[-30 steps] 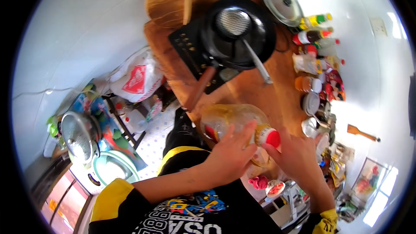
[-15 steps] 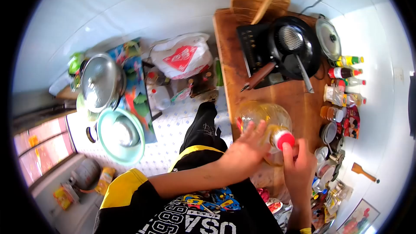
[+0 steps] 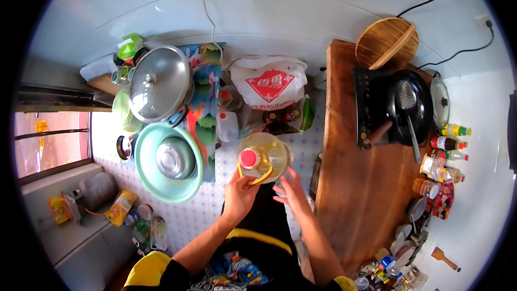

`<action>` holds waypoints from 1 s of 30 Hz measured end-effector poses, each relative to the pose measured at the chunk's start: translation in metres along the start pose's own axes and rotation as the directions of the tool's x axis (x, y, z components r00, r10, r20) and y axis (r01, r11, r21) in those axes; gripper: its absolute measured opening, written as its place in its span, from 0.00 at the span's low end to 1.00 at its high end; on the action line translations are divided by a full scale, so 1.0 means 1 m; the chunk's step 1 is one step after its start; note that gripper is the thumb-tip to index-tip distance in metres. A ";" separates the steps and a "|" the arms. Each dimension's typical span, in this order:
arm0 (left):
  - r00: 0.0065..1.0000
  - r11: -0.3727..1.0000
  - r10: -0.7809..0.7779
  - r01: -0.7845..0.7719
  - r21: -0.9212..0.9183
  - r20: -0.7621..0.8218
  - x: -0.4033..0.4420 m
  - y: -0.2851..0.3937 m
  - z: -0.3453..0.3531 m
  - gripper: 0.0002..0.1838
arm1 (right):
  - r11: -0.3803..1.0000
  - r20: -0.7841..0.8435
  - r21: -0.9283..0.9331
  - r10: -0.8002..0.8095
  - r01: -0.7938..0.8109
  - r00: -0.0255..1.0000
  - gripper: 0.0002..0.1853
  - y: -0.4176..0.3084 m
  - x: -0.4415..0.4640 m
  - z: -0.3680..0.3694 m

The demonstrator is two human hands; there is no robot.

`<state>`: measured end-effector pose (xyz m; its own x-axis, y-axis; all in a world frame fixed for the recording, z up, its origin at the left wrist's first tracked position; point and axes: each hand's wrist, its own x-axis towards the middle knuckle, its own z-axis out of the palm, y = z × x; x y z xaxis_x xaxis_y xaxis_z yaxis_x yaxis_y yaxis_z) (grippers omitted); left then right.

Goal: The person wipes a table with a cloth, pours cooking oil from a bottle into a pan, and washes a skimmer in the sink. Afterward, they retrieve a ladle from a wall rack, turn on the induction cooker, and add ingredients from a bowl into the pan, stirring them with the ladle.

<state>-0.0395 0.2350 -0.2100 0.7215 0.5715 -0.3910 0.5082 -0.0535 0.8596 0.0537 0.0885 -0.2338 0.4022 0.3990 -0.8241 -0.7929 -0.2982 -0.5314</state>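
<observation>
A big clear jug of yellowish cooking oil (image 3: 277, 153) with a red cap (image 3: 248, 158) hangs in front of my body, above the floor between the two work surfaces. My left hand (image 3: 239, 195) is closed around its yellow handle (image 3: 260, 175). Beside the jug's lower right side is my right hand (image 3: 294, 191), fingers spread; I cannot tell whether its fingertips touch the plastic. The wooden counter (image 3: 344, 205) is to the right of both hands.
On the counter sit a black wok (image 3: 423, 91) with a skimmer (image 3: 405, 96) in it, an induction cooker (image 3: 364, 105) and several condiment bottles. To the left are a lidded pot (image 3: 160, 83) and a green basin (image 3: 144, 180). A white bag (image 3: 269, 59) stands ahead.
The jug has gone from over the counter to the left, above the floor. My left hand now grips its handle, and my right hand has left the cap. My view has swung left.
</observation>
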 end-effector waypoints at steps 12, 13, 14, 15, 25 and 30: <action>0.995 0.987 0.026 -0.010 0.163 -0.092 0.161 -0.212 0.035 0.10 | 0.983 0.024 0.163 0.081 -0.083 0.996 0.29 0.066 0.278 0.045; 0.990 0.980 0.102 -0.083 0.180 -0.098 0.171 -0.223 0.037 0.10 | 0.975 0.037 0.197 0.094 -0.099 0.995 0.28 0.065 0.291 0.046; 0.993 0.983 0.078 -0.061 0.176 -0.093 0.181 -0.233 0.040 0.10 | 0.968 0.053 0.227 0.103 -0.112 0.993 0.27 0.065 0.306 0.045; 0.993 0.976 0.056 -0.031 0.216 -0.107 0.190 -0.238 0.044 0.09 | 0.967 0.059 0.244 0.065 -0.078 0.996 0.26 0.074 0.324 0.044; 0.963 0.959 -0.053 0.122 0.255 -0.262 0.215 -0.231 0.051 0.11 | 0.975 0.016 0.219 0.025 -0.028 1.000 0.14 0.093 0.368 0.051; 0.953 0.949 0.032 0.066 0.309 -0.302 0.189 -0.213 0.053 0.13 | 0.957 -0.039 0.055 -0.283 0.285 0.958 0.10 0.100 0.334 0.054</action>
<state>0.0134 0.3108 -0.4848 0.5616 0.7903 -0.2450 0.6751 -0.2665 0.6879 0.0840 0.2385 -0.5518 0.6280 0.4325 -0.6470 -0.6694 -0.1238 -0.7325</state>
